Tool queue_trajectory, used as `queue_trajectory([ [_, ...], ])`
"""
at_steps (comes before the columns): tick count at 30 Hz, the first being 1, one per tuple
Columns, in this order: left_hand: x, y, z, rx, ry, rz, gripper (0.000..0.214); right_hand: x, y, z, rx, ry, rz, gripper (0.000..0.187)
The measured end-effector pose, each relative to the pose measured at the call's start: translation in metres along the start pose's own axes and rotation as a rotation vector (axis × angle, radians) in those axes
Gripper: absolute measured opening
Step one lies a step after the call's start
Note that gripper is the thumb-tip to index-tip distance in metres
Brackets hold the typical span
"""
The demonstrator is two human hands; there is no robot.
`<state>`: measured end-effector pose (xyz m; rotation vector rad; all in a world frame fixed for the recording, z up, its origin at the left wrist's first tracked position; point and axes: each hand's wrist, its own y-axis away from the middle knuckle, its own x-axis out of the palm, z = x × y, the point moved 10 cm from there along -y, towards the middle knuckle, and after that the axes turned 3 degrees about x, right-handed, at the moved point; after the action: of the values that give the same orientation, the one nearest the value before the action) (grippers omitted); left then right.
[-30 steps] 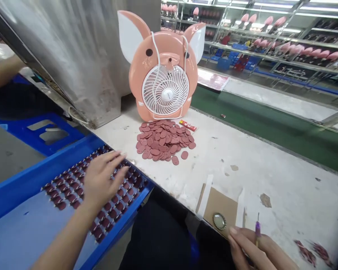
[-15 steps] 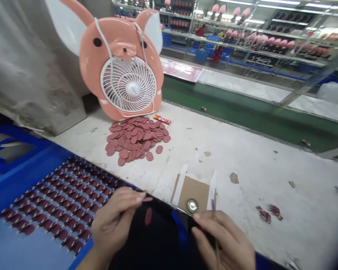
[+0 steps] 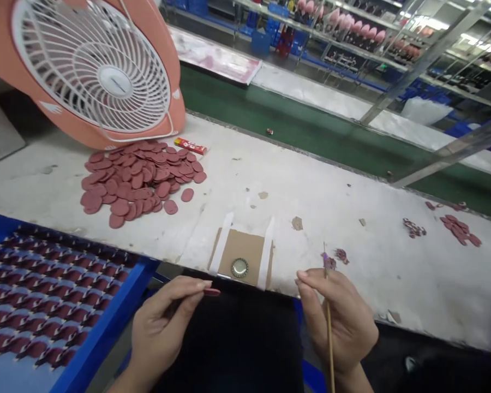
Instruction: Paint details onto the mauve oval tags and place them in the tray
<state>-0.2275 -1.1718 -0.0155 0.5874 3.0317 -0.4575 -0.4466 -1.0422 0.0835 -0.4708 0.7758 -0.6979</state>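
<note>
Between the thumb and fingers of my left hand [image 3: 163,322] is a dark red oval disc [image 3: 211,292], held edge-on in front of the table's near edge. My right hand [image 3: 337,314] grips a thin paintbrush [image 3: 330,344], upright, with a purple band near its fine tip. Its thumb and forefinger are pinched; whether they also hold something small is unclear. Between the hands, a metal bottle cap [image 3: 239,267] lies on a cardboard piece [image 3: 247,245] taped to the table with white strips. A heap of similar red discs [image 3: 141,177] lies at the left.
A pink pig-shaped fan [image 3: 174,82] stands behind the heap, near a small red-yellow packet [image 3: 190,146]. The blue tray [image 3: 102,322] at lower left holds rows of dark red pieces. Scraps [image 3: 414,228] and several discs [image 3: 460,229] lie right. A green belt [image 3: 311,147] runs behind.
The view has swung right and down. My right hand has moved right, away from the bottle cap, with the brush. My left hand still pinches a disc; a second reddish piece below it no longer shows.
</note>
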Motion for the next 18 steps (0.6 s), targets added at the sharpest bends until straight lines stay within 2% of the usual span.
queue_trajectory([
  [3, 0.006, -0.002, 0.013, -0.116, 0.011, 0.01, 0.016, -0.015, 0.01, -0.005, 0.022, 0.04, -0.032, 0.027],
  [5, 0.012, -0.003, 0.015, -0.147, 0.032, 0.01, 0.012, -0.016, 0.014, -0.004, 0.033, 0.027, -0.018, 0.026],
  [7, 0.021, -0.001, 0.014, -0.178, 0.087, 0.028, 0.011, -0.009, 0.016, 0.0, 0.038, -0.005, 0.032, 0.023],
  [12, 0.048, 0.011, 0.003, -0.249, 0.276, 0.102, 0.019, 0.031, 0.024, 0.017, 0.058, -0.175, 0.23, 0.02],
  [15, 0.059, 0.019, 0.002, -0.314, 0.355, 0.108, 0.019, 0.041, 0.031, 0.025, 0.044, -0.213, 0.209, 0.015],
  [18, 0.074, 0.03, 0.016, -0.518, 0.485, 0.137, 0.027, 0.042, 0.036, 0.032, -0.036, -0.185, 0.156, 0.025],
])
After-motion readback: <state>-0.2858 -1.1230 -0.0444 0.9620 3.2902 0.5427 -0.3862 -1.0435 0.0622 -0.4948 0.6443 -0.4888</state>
